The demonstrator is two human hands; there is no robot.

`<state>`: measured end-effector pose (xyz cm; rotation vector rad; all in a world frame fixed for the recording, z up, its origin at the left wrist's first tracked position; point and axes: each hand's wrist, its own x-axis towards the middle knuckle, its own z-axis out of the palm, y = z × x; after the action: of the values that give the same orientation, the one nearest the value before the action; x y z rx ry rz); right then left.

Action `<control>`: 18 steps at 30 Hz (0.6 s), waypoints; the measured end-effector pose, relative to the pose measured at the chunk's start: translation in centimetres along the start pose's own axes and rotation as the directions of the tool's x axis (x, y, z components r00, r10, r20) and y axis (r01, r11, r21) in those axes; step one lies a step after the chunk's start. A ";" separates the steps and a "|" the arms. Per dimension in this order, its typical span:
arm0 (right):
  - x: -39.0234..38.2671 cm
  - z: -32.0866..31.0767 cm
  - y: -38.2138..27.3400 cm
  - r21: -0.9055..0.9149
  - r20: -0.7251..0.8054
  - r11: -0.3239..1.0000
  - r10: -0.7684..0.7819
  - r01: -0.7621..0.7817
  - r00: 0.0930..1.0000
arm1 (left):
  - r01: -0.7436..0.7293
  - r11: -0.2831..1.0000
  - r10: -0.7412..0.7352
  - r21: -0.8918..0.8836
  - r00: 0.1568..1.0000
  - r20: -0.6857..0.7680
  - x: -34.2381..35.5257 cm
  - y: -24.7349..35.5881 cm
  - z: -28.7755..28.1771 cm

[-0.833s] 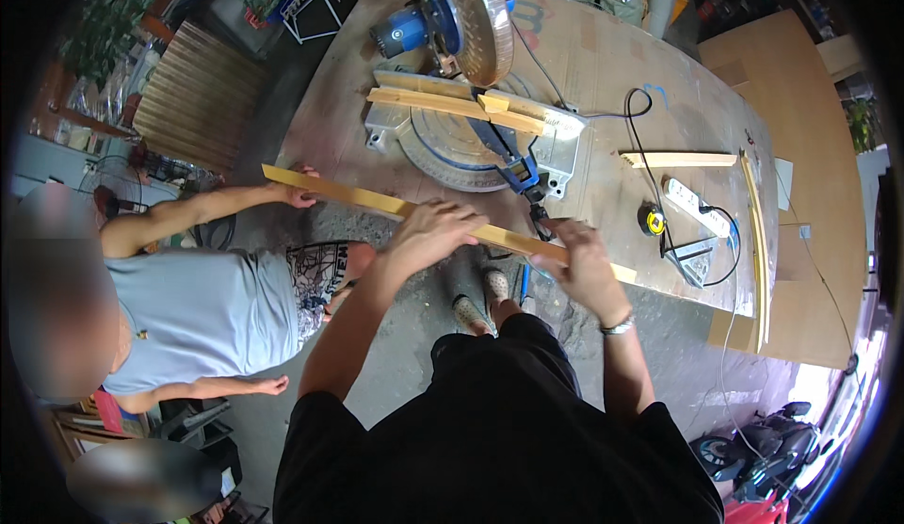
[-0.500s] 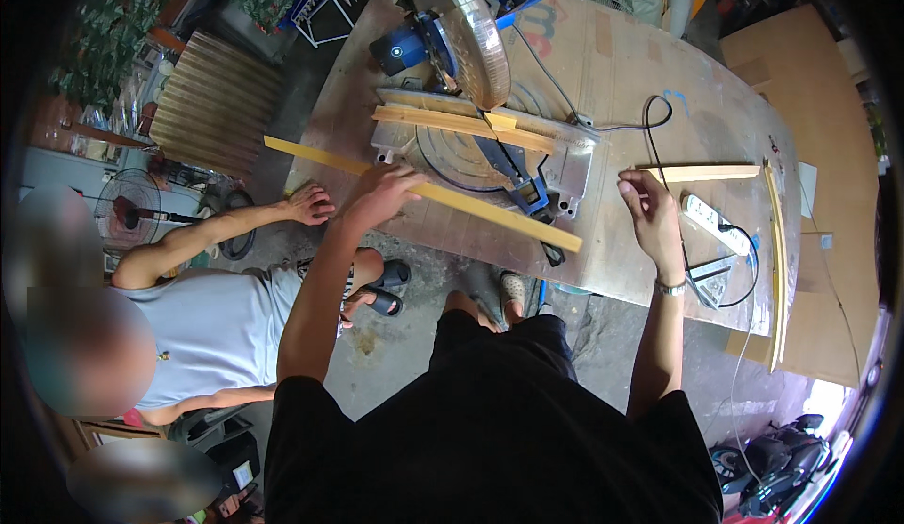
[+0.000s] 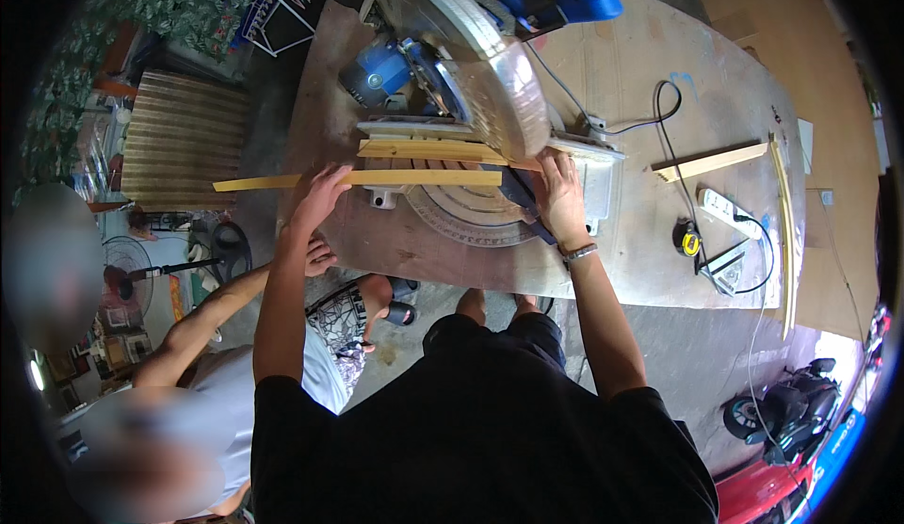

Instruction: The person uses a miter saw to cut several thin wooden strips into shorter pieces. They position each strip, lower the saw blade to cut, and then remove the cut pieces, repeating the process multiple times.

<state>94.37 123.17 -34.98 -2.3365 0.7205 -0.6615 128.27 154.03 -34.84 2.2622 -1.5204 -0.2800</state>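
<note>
My left hand [image 3: 322, 196] is closed on a long, thin yellowish wooden strip [image 3: 424, 177], which lies level across the front of a blue miter saw [image 3: 461, 53]. Its left end sticks out past the table. Behind it, shorter wooden strips [image 3: 424, 150] rest along the saw's metal fence [image 3: 414, 128]. My right hand [image 3: 562, 199] is on the saw base, right of the round blade guard [image 3: 518, 100], with bent fingers at the right end of the shorter strips. Its fingertips are partly hidden there. The saw head stands raised, close above that hand.
On the right of the wooden table [image 3: 640, 223] lie a wooden piece [image 3: 711, 161], a power strip [image 3: 730, 213], a tape measure [image 3: 690, 239], a triangular square [image 3: 727, 268] and long strips [image 3: 783, 241]. A black cable [image 3: 664, 128] loops there. Another person's hand [image 3: 320, 256] is at the table's left edge.
My right hand has gone from the table's right side to the saw base beside the blade guard. The long strip in my left hand has moved left and turned level, nearer the fence.
</note>
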 end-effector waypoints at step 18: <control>-0.1 6.3 1.3 -0.207 -0.215 0.978 -0.043 -0.002 0.976 | -0.167 0.977 0.169 0.135 0.986 -0.003 3.9 -3.5 0.4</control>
<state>97.65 124.81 -40.23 -2.4864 0.9017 -0.9016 132.56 151.49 -36.44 2.2111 -1.7587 -0.1159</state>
